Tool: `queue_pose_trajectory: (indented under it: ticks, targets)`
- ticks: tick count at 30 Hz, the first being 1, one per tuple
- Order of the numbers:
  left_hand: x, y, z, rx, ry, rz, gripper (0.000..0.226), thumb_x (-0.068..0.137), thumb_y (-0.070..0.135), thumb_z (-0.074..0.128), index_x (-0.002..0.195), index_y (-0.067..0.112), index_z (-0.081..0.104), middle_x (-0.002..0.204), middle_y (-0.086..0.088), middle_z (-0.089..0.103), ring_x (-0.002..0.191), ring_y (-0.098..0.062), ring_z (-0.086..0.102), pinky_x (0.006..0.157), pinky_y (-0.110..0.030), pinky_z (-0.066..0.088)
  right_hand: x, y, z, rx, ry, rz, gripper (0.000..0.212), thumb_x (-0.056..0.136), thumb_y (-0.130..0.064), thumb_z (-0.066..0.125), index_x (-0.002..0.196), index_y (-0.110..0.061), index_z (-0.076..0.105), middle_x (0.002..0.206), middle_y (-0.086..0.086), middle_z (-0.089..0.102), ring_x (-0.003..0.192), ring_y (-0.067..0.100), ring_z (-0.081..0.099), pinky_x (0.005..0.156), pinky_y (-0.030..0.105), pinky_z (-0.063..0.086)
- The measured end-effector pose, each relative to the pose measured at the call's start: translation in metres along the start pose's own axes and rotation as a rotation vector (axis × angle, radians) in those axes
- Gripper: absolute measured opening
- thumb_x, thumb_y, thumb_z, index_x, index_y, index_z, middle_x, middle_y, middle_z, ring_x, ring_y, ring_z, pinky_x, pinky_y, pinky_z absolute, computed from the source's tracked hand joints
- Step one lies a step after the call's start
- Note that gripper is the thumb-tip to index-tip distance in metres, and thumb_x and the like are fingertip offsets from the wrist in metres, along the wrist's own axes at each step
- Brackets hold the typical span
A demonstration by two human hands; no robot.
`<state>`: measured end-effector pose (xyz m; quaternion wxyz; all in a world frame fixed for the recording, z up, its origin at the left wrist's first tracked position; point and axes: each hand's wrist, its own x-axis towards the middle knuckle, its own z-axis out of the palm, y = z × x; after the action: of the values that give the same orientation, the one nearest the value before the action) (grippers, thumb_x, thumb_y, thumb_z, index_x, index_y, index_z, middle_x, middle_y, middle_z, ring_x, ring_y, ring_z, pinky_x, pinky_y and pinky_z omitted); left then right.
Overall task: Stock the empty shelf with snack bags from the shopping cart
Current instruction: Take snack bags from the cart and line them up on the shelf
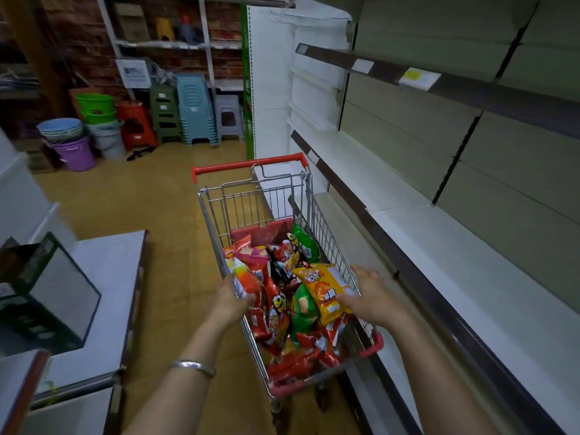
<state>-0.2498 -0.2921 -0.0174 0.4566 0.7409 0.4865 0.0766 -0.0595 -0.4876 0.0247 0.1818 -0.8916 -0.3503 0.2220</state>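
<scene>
A wire shopping cart (251, 166) with red trim stands in the aisle, filled with several snack bags in red, green and yellow. My left hand (230, 301) grips a red-orange snack bag (246, 279) at the cart's left side. My right hand (370, 298) is closed on a yellow snack bag (323, 287) lying on top of the pile, thumb on its lower edge. The empty shelf (423, 233), white with a dark front strip, runs along the right of the cart. Above it another bare shelf (470, 89) carries price labels.
A white counter (110, 277) with a dark open box (47, 293) stands at the left. Stacked plastic stools (196, 111) and buckets (77, 152) line the far wall. The wooden floor (141, 196) lies between counter and cart.
</scene>
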Motion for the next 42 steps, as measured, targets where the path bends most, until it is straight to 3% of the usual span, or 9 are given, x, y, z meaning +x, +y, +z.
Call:
queue_pose_trajectory:
  ticks: [6, 9, 12, 17, 23, 28, 33, 37, 42]
  targets:
    - [0.099, 0.011, 0.009, -0.048, -0.155, -0.094, 0.066, 0.096, 0.034, 0.062, 0.149, 0.007, 0.033, 0.153, -0.011, 0.038, 0.139, -0.029, 0.040, 0.112, -0.041, 0.038, 0.088, -0.029, 0.048, 0.042, -0.158, 0.049, 0.081, 0.097, -0.046, 0.056, 0.159, -0.019, 0.012, 0.165, 0.009, 0.013, 0.149, 0.027, 0.022, 0.117, 0.039, 0.027]
    - [0.131, 0.006, 0.027, -0.119, -0.176, -0.177, 0.018, 0.095, 0.027, 0.064, 0.096, 0.011, 0.056, 0.122, -0.014, 0.063, 0.109, -0.026, 0.060, 0.100, -0.040, 0.048, 0.110, -0.030, 0.074, 0.098, -0.246, 0.113, 0.079, 0.097, -0.046, 0.056, 0.159, -0.021, 0.013, 0.163, 0.009, 0.018, 0.147, 0.029, 0.027, 0.116, 0.038, 0.029]
    - [0.163, -0.010, 0.049, -0.096, -0.164, -0.248, 0.030, 0.091, 0.032, 0.070, 0.074, 0.014, 0.052, 0.093, -0.014, 0.063, 0.091, -0.029, 0.061, 0.093, -0.044, 0.052, 0.131, -0.025, 0.095, 0.149, -0.312, 0.171, 0.080, 0.096, -0.044, 0.059, 0.158, -0.019, 0.017, 0.161, 0.010, 0.024, 0.144, 0.029, 0.033, 0.116, 0.038, 0.033]
    - [0.222, -0.062, 0.099, -0.047, -0.150, -0.385, 0.090, 0.073, 0.063, 0.067, 0.135, 0.000, 0.051, 0.139, -0.019, 0.053, 0.128, -0.036, 0.051, 0.107, -0.045, 0.044, 0.165, -0.014, 0.126, 0.133, -0.416, 0.208, 0.076, 0.097, -0.044, 0.056, 0.156, -0.011, 0.021, 0.158, 0.012, 0.031, 0.141, 0.030, 0.036, 0.111, 0.034, 0.037]
    - [0.248, -0.086, 0.120, -0.187, -0.062, -0.594, 0.141, 0.039, 0.073, 0.076, 0.146, -0.006, 0.027, 0.146, -0.022, 0.044, 0.129, -0.038, 0.048, 0.104, -0.049, 0.047, 0.201, -0.015, 0.160, 0.120, -0.490, 0.155, 0.072, 0.090, -0.037, 0.066, 0.152, -0.024, 0.032, 0.152, 0.003, 0.041, 0.136, 0.026, 0.044, 0.113, 0.039, 0.038]
    - [0.222, -0.025, 0.100, -0.082, 0.004, -0.695, 0.128, 0.077, 0.044, 0.081, 0.154, 0.002, -0.012, 0.163, -0.017, 0.003, 0.149, -0.036, 0.015, 0.116, -0.051, 0.029, 0.227, -0.021, 0.174, -0.020, -0.509, 0.036, 0.085, 0.090, -0.023, 0.070, 0.157, -0.017, 0.019, 0.161, 0.002, 0.018, 0.146, 0.026, 0.029, 0.118, 0.038, 0.030]
    - [0.222, -0.034, 0.110, 0.124, 0.026, -0.632, 0.113, 0.084, 0.034, 0.078, 0.153, 0.001, -0.005, 0.159, -0.016, 0.010, 0.146, -0.035, 0.022, 0.116, -0.045, 0.031, 0.259, -0.030, 0.185, -0.134, -0.568, -0.097, 0.102, 0.087, -0.003, 0.069, 0.159, -0.021, 0.000, 0.166, -0.004, -0.007, 0.151, 0.029, 0.008, 0.121, 0.040, 0.024]
    - [0.223, -0.043, 0.111, 0.159, 0.025, -0.571, 0.089, 0.092, 0.028, 0.066, 0.152, 0.001, 0.007, 0.154, -0.017, 0.017, 0.141, -0.038, 0.032, 0.111, -0.044, 0.038, 0.268, -0.030, 0.195, -0.232, -0.609, -0.152, 0.114, 0.084, -0.007, 0.073, 0.158, -0.023, -0.012, 0.166, 0.001, 0.004, 0.150, 0.032, 0.010, 0.118, 0.048, 0.022]
    - [0.222, -0.044, 0.101, 0.143, -0.042, -0.561, 0.083, 0.089, 0.023, 0.068, 0.152, 0.003, 0.019, 0.152, -0.020, 0.030, 0.139, -0.038, 0.037, 0.109, -0.043, 0.041, 0.267, -0.022, 0.197, -0.310, -0.465, -0.207, 0.069, 0.090, -0.001, 0.062, 0.151, -0.017, 0.033, 0.149, 0.007, 0.039, 0.135, 0.032, 0.032, 0.111, 0.045, 0.034]
